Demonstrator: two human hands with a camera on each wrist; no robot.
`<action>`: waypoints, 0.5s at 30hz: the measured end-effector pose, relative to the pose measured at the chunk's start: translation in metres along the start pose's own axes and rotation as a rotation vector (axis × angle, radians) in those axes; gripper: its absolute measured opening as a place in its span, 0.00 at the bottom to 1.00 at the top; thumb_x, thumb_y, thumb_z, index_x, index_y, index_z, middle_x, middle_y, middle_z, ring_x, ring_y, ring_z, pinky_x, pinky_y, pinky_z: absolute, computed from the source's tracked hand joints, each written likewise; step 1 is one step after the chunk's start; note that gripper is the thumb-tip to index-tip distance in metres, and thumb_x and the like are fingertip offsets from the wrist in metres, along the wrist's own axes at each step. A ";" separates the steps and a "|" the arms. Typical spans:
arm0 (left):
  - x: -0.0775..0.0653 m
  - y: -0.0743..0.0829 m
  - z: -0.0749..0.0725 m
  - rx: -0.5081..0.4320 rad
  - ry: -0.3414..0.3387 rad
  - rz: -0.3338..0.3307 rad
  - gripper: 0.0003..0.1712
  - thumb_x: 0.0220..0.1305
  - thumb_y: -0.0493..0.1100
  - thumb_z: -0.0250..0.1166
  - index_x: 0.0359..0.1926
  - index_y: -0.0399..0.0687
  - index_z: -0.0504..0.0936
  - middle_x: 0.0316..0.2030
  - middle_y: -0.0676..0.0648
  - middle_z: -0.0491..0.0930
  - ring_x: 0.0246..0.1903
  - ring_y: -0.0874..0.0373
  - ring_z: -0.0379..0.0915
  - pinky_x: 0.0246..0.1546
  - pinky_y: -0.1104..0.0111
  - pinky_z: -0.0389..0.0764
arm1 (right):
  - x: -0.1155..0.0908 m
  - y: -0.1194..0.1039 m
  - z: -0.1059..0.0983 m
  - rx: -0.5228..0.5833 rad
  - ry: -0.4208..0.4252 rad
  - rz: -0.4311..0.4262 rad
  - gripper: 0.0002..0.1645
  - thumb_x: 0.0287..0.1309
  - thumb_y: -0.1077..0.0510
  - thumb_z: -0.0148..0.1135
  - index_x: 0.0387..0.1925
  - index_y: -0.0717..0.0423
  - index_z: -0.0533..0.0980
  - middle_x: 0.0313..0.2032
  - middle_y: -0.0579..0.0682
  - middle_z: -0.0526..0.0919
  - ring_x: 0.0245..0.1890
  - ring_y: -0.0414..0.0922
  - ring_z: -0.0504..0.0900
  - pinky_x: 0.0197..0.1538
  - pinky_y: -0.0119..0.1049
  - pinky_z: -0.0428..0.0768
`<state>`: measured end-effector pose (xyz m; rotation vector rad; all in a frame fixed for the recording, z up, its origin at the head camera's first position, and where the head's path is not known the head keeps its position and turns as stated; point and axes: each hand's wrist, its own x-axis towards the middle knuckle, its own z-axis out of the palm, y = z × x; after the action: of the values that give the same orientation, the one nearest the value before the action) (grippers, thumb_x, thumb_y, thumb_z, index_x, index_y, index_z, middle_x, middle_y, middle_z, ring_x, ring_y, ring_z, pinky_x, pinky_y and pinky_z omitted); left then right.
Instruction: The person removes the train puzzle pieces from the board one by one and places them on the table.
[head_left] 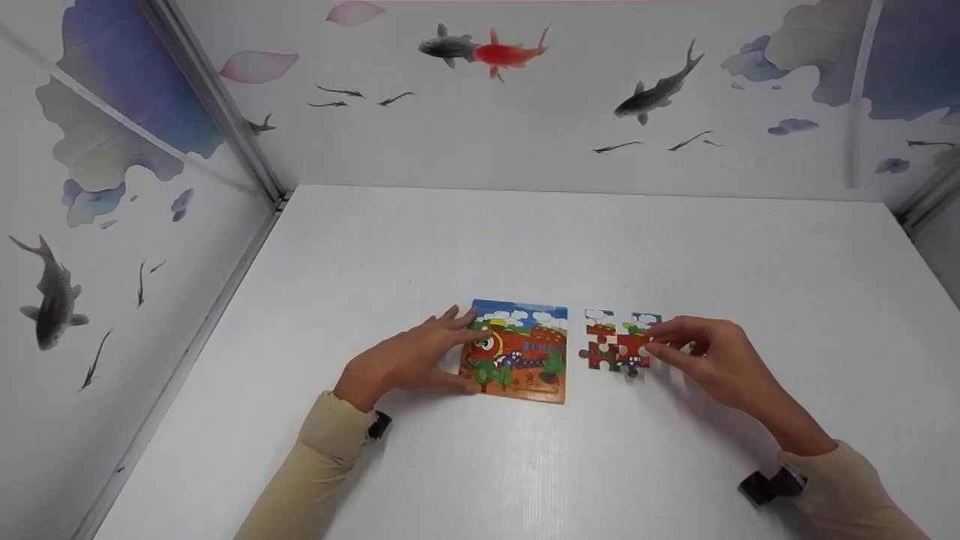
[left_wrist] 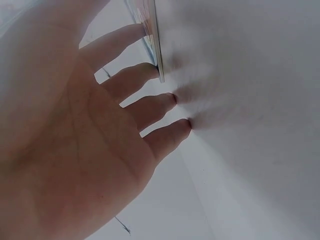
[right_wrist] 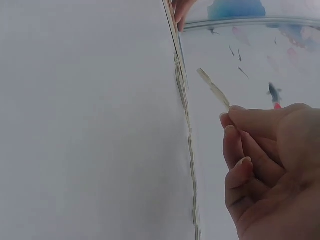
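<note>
A wooden train jigsaw board (head_left: 521, 356) lies flat on the white desk (head_left: 525, 247), well apart from the far edge and somewhat nearer the left edge than the right. The left hand (head_left: 416, 352) spreads wide beside it, fingers extended and pinching nothing: the thumb touches near the board's near-left corner, the index finger reaches over the train's face, and the outer fingertips rest on the desk past the far-left corner. Just beside the board, towards the desk's right edge, lie loose jigsaw pieces (head_left: 602, 355) in red, white and blue. The right hand (head_left: 712, 356) has thumb and forefinger closed in a pinch on a thin puzzle section (right_wrist: 215, 90), tilted and raised clear of the pieces beneath; whether it is one piece or several joined, I cannot tell. Both arms wear beige sleeves (head_left: 315, 442) with black wrist devices (head_left: 772, 486). Beyond the desk's far edge stands a white panel (head_left: 525, 120) printed with fish (head_left: 514, 52) and pink petals (head_left: 259, 67).
</note>
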<state>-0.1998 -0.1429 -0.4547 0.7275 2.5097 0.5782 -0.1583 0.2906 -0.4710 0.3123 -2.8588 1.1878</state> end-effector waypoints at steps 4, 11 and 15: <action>0.001 -0.001 0.001 -0.008 0.001 -0.009 0.49 0.63 0.64 0.78 0.82 0.69 0.69 0.88 0.51 0.50 0.89 0.46 0.35 0.85 0.40 0.54 | 0.001 0.005 -0.005 -0.009 -0.043 0.037 0.11 0.68 0.50 0.76 0.50 0.44 0.91 0.41 0.45 0.92 0.33 0.42 0.79 0.33 0.29 0.78; 0.000 -0.002 0.001 -0.018 -0.003 -0.011 0.48 0.64 0.64 0.78 0.81 0.69 0.70 0.88 0.51 0.50 0.89 0.45 0.36 0.84 0.39 0.56 | 0.003 0.011 -0.008 -0.032 -0.094 0.076 0.13 0.69 0.50 0.76 0.51 0.47 0.90 0.42 0.47 0.93 0.36 0.44 0.80 0.35 0.29 0.79; 0.000 -0.001 0.000 -0.012 -0.009 -0.009 0.48 0.64 0.64 0.78 0.82 0.69 0.69 0.88 0.51 0.50 0.89 0.45 0.35 0.84 0.39 0.56 | 0.004 0.013 -0.010 -0.062 -0.111 0.086 0.12 0.68 0.52 0.76 0.51 0.48 0.91 0.40 0.46 0.93 0.37 0.45 0.81 0.35 0.29 0.80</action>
<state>-0.2006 -0.1439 -0.4550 0.7130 2.4976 0.5854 -0.1654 0.3055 -0.4728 0.2642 -3.0262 1.1263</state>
